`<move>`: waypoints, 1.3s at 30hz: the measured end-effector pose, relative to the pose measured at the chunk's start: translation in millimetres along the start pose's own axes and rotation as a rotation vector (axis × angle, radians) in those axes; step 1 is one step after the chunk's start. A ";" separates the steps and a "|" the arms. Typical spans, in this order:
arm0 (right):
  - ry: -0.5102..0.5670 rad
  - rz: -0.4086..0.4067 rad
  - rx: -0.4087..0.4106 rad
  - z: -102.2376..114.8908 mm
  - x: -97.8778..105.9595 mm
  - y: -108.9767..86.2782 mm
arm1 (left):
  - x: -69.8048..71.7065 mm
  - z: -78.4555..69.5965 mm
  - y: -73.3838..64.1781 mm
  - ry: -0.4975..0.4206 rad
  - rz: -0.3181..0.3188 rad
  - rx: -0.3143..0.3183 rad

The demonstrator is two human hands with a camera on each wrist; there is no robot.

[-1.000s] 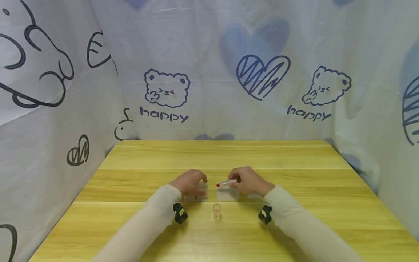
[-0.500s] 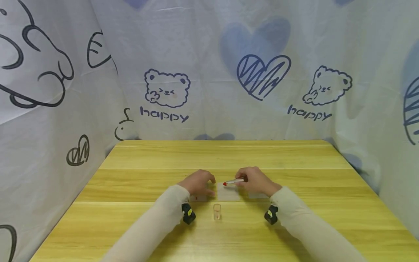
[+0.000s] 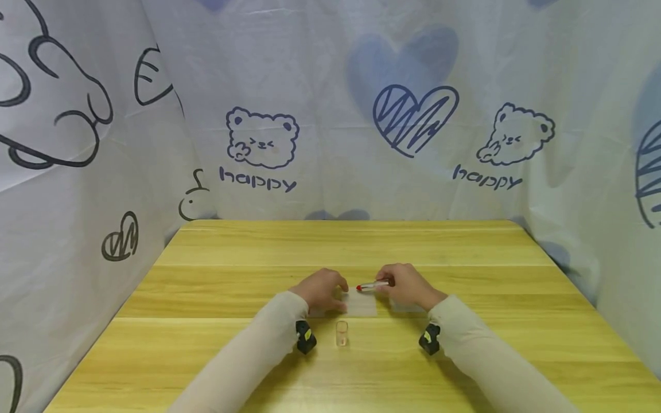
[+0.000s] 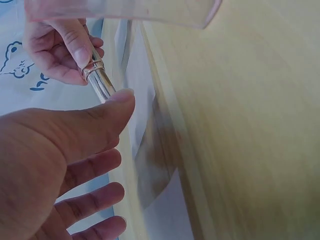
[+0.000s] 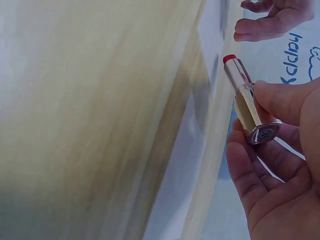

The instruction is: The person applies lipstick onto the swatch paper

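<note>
My right hand (image 3: 407,285) pinches a lipstick (image 5: 244,95) between thumb and fingers, its red tip pointing left. The shiny metallic tube is uncapped. Just left of that tip, my left hand (image 3: 323,289) is held with thumb and fingers extended and apart, gripping nothing; in the right wrist view a gap separates it from the lipstick. Below both hands lies a white paper sheet (image 3: 361,308). A second sheet (image 3: 405,308) is partly under the right hand, and a third (image 3: 316,314) is mostly hidden by the left.
A small clear container (image 3: 342,334), perhaps the lipstick's cap, stands on the wooden table (image 3: 361,373) in front of the papers. Behind the table hangs a white printed curtain (image 3: 325,143). Black wrist cameras (image 3: 306,337) sit on both sleeves.
My left hand has moved right, from over the left sheet to the edge of the middle one, covering the left sheet's red mark. The right hand shifted slightly right with the lipstick.
</note>
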State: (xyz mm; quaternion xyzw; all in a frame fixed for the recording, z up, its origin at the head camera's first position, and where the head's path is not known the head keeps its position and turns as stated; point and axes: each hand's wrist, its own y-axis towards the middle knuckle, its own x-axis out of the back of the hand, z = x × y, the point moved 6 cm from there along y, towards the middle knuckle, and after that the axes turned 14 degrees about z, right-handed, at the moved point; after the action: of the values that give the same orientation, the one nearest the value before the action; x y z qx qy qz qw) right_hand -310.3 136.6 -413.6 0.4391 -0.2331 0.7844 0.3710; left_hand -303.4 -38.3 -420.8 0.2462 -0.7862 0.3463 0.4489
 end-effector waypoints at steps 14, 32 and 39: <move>0.031 -0.002 -0.031 1.1 -6.6 2.1 | -4.5 -2.6 3.6 0.026 0.021 0.013; 0.038 -0.003 -0.043 1.2 -8.0 3.6 | -7.0 0.6 6.0 0.007 0.031 0.036; 0.039 0.012 -0.055 3.3 -8.4 3.2 | -6.6 0.3 7.0 0.021 0.030 0.027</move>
State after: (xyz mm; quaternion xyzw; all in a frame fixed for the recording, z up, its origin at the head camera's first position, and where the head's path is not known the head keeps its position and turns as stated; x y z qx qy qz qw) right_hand -308.3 129.2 -419.2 0.4121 -0.2501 0.7882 0.3827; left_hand -305.3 -33.5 -429.0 0.2366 -0.7802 0.3663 0.4485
